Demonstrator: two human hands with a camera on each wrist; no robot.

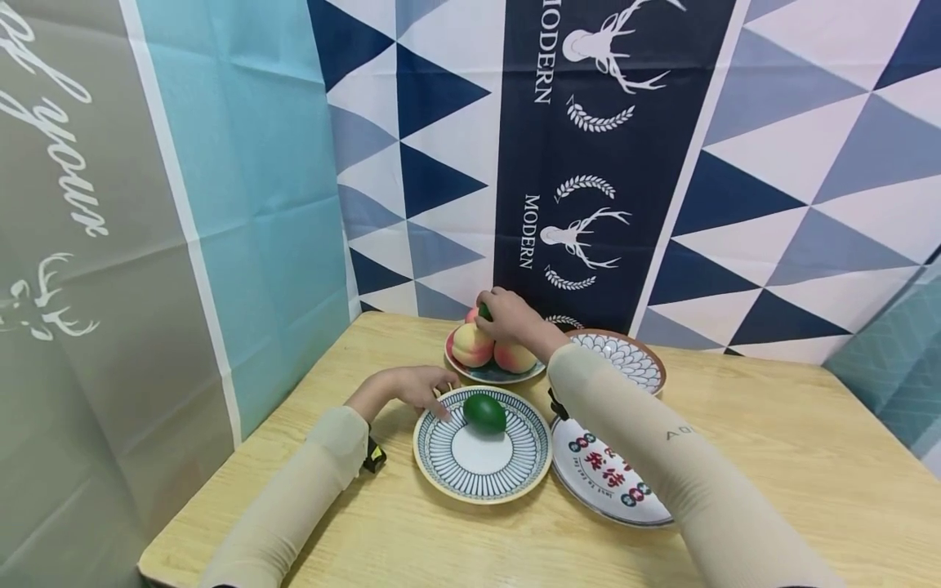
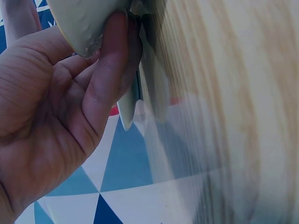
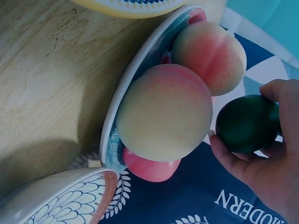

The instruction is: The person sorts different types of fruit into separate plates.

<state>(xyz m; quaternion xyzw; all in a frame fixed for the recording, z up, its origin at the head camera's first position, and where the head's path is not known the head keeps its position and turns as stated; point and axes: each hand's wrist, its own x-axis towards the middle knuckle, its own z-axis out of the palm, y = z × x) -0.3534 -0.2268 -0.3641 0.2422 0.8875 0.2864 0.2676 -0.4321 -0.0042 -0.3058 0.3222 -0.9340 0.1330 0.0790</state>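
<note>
My right hand (image 1: pixel 510 317) pinches a smooth, dark green oval fruit (image 3: pixel 247 122) between thumb and fingertips. It hangs close over several peaches (image 3: pixel 163 114) heaped in a small dish (image 1: pixel 470 373) with a coloured inside and pale rim. My left hand (image 1: pixel 417 385) grips the left rim of a blue-striped plate (image 1: pixel 481 459), thumb over the top and fingers beneath, as the left wrist view shows. On that plate, towards the back, lies another green oval fruit (image 1: pixel 485 414).
Right of the striped plate sits a white plate with red characters (image 1: pixel 604 472), partly under my right forearm. Behind it stands a brown-rimmed bowl with a petal pattern (image 1: pixel 625 359). A patterned cloth (image 1: pixel 441 163) hangs along the table's back and left edges.
</note>
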